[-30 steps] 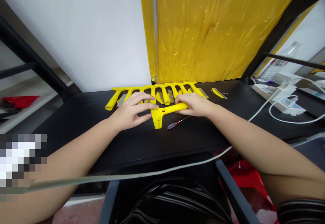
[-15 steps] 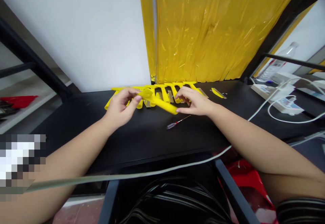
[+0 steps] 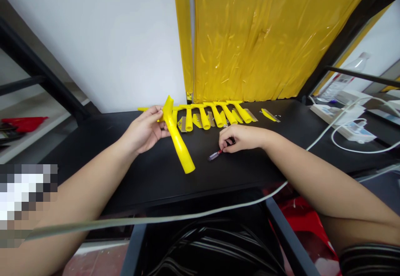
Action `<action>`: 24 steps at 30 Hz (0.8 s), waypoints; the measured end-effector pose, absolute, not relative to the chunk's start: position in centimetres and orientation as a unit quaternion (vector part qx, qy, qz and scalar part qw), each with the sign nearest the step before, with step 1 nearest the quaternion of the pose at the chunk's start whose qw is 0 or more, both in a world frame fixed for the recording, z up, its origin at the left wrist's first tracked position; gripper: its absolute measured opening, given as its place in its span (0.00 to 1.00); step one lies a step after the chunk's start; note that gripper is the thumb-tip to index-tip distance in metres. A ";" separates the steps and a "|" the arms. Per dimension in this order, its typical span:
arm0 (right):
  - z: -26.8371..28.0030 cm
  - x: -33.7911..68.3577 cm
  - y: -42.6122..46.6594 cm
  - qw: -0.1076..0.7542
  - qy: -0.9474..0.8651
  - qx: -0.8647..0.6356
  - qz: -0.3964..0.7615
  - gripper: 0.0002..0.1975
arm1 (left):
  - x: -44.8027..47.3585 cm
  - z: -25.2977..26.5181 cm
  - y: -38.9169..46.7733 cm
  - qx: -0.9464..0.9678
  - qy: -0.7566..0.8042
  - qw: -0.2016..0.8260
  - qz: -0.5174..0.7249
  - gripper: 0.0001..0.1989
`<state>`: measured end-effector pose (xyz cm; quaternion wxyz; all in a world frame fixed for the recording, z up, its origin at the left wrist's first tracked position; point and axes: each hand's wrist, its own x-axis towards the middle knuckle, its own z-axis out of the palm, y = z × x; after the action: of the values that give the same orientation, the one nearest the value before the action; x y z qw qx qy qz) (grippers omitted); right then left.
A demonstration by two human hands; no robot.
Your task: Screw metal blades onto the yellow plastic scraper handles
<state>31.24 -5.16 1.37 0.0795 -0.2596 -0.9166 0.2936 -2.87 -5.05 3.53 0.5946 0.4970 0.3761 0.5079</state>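
Observation:
A yellow plastic handle (image 3: 179,144) with a wider angled head is held up by my left hand (image 3: 148,130), fingers closed around the head end. Its round hollow end points down toward the front of the black table. My right hand (image 3: 236,138) is lower on the table, with its fingers pinched on a small screwdriver (image 3: 215,155). The screwdriver's clear purplish handle sticks out to the left, and its shaft is hidden by the hand. Behind both hands, several similar yellow handles (image 3: 204,119) lie in a row with flat greyish blade pieces (image 3: 183,124) among them.
A loose yellow piece with a greyish strip (image 3: 269,115) lies right of the row. White power strips (image 3: 353,124) and a plastic bottle (image 3: 346,76) stand at the right. A white cable (image 3: 215,210) crosses before the black table (image 3: 150,184). Yellow film (image 3: 256,38) hangs behind.
My left hand has tilted the yellow handle downward, its hollow end now nearer the front. My right hand has left that handle, moved down and closed on the screwdriver.

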 end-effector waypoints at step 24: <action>7.3 34.0 -11.5 0.101 -0.903 -0.336 0.248 0.07 | -3.3 2.4 -6.2 0.590 0.404 0.653 0.249 0.24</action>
<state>34.00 -11.49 7.25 0.1012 -0.3361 -0.9028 0.2485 -3.25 -6.24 2.40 0.6529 0.5902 0.4041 0.2493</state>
